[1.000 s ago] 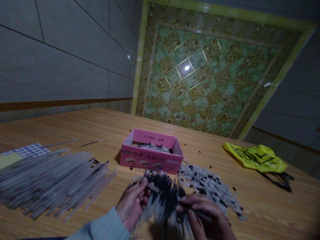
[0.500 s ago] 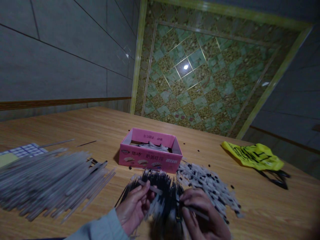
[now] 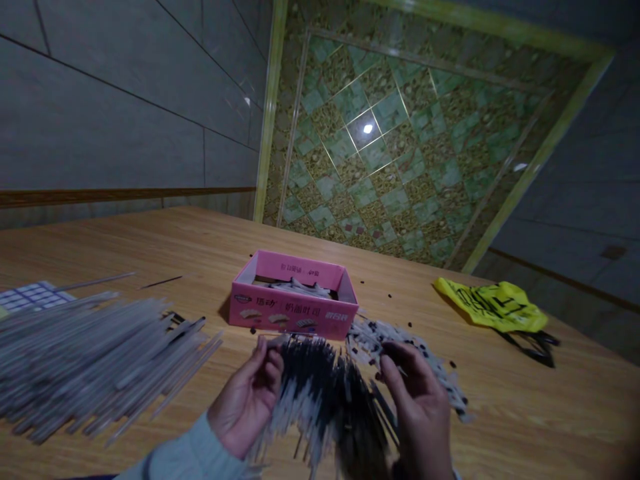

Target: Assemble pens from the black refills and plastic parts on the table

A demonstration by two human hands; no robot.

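Note:
Pinched between thumb and fingertips of my left hand is a short translucent strip, just in front of the pink box. My right hand has its thumb and fingers closed together over the near edge of a heap of small whitish pieces with black ends. What those fingers hold, if anything, I cannot make out. Between the hands lies a dense bundle of thin sticks, dark at the far end and pale at the near end. Several pale pieces lie inside the box.
A broad pile of long translucent sticks covers the left of the wooden table. Behind it is a blue-checked cloth. A yellow plastic bag with black handles lies at the right. Small black bits are scattered about.
My left hand has moved left and slightly up, still pinching the translucent strip. My right hand has lifted from the bundle towards the heap; the thin dark stick no longer shows in it.

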